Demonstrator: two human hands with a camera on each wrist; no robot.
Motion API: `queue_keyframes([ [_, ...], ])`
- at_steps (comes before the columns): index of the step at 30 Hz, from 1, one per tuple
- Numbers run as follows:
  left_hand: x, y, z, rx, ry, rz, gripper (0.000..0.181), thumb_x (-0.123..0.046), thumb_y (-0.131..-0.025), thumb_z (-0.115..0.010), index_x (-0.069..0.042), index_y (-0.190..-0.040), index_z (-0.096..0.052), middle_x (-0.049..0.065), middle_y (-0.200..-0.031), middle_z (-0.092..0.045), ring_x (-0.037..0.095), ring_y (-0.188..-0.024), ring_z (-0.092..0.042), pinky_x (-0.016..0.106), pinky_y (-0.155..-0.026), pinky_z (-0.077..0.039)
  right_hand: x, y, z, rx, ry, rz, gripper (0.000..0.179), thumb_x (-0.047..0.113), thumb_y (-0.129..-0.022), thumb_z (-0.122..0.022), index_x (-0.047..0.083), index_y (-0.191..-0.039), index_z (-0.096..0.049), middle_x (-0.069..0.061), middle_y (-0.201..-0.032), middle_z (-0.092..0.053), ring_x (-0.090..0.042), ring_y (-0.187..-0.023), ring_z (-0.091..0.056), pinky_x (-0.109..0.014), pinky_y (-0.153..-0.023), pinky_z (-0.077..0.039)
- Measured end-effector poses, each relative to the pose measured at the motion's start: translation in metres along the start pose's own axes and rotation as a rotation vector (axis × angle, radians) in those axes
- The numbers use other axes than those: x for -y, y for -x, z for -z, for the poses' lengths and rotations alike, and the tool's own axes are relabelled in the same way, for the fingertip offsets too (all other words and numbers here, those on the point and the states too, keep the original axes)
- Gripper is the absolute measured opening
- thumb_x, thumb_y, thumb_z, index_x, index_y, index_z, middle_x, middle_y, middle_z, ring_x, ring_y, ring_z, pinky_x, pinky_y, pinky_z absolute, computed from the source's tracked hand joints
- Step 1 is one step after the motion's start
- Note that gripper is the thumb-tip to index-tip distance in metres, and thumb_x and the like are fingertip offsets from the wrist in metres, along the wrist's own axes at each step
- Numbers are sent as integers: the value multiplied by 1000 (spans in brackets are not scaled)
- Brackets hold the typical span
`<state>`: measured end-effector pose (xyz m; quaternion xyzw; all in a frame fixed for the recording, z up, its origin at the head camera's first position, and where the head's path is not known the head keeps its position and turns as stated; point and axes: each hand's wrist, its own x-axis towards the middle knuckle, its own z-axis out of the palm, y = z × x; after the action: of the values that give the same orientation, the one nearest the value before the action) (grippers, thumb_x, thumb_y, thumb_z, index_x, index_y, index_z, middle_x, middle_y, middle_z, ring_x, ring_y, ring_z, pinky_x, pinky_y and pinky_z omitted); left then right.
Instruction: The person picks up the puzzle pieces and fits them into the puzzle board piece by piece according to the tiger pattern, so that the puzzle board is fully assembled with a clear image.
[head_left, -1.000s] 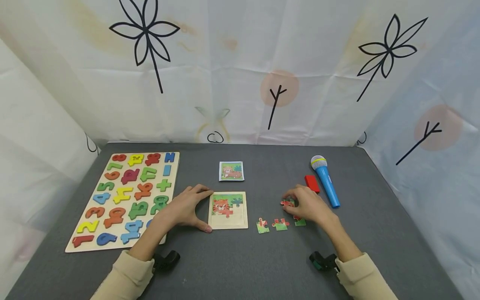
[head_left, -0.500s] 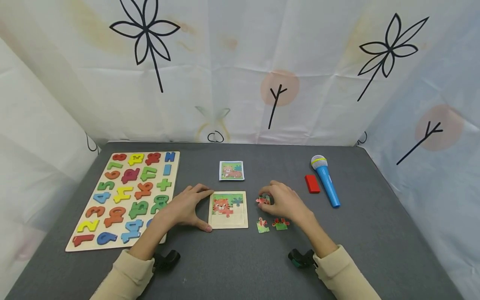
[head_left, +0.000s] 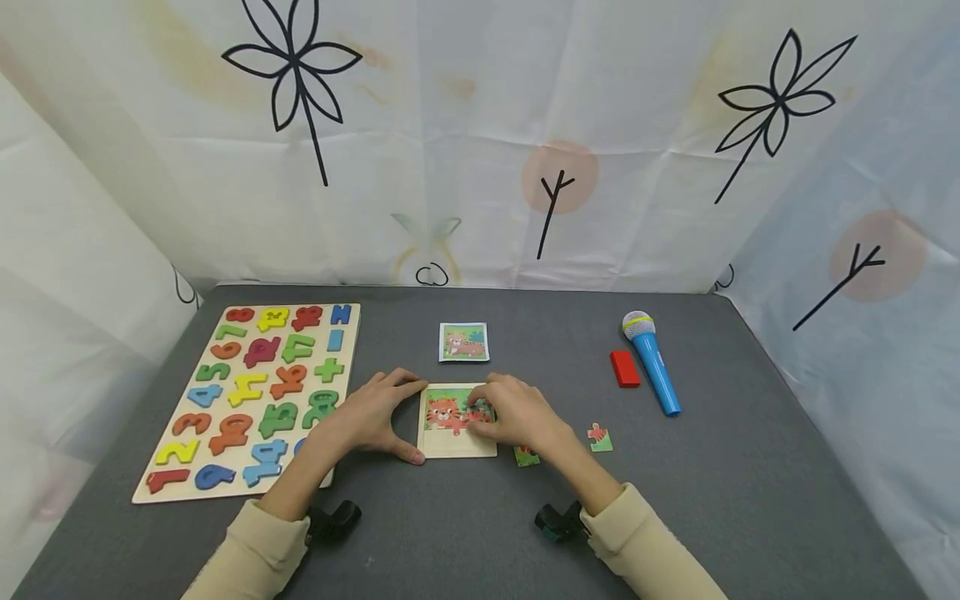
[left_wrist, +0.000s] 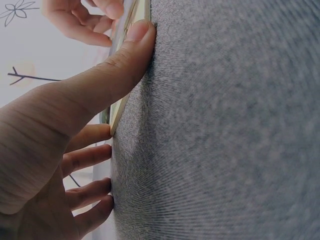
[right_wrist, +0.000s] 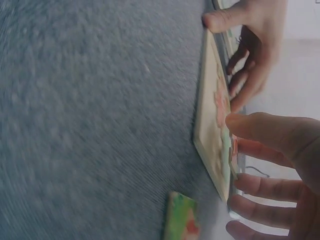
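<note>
Left hand [left_wrist: 60,122] large at left, thumb stretched across to pale thin board [left_wrist: 143,10]; thumb tip on board's edge, index tip touching its lower corner. Remaining three fingers below, tips down at grey ribbed bench [left_wrist: 230,120]. Board seen nearly edge-on, face too foreshortened to read; soft shadow alongside. Right hand [left_wrist: 80,22] at top, fingers bent, tips beside board. White backdrop [left_wrist: 30,55] behind, black line-drawn flower [left_wrist: 19,11] and twig [left_wrist: 35,77].

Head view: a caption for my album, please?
Left hand touches a wooden jigsaw tray while the right hand pinches a red jigsaw piece over its right side.
</note>
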<state>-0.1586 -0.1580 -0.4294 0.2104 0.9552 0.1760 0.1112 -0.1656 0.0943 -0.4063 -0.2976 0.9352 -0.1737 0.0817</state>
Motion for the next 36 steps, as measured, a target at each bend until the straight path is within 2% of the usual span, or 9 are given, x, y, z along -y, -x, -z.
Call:
queue_keyframes([
  [10,1,0,1,-2,-2,0,110,-62,-61,-92,-12,-150,-52,12,-149,-50,35,-129,-50,58,-105,-47,1,-2,-8,-9,2,6,26,28,-88,-82,16,-111,-78,-4,-100,-68,-15,-77,-55,-31,-58,-45],
  [25,2,-1,0,-7,-14,-3,110,-64,-61,-92,-12,-150,-52,12,-149,-51,35,-130,-51,58,-104,-48,5,1,-8,-10,31,-18,31,31,-89,-81,17,-117,-79,-4,-99,-65,-13,-73,-48,-27,-56,-38],
  [32,1,0,0,-7,-7,1,110,-62,-61,-93,-12,-150,-52,12,-149,-51,35,-130,-51,57,-105,-47,5,2,-10,-37,11,-14,20,23,-91,-79,16,-109,-82,-4,-95,-66,-15,-71,-50,-27,-53,-39],
  [36,1,1,0,-6,-4,6,110,-62,-61,-93,-13,-150,-52,11,-149,-50,34,-130,-51,57,-105,-47,4,1,-10,-37,3,-14,21,23,-90,-80,16,-109,-82,-4,-93,-66,-14,-70,-50,-27,-52,-38],
])
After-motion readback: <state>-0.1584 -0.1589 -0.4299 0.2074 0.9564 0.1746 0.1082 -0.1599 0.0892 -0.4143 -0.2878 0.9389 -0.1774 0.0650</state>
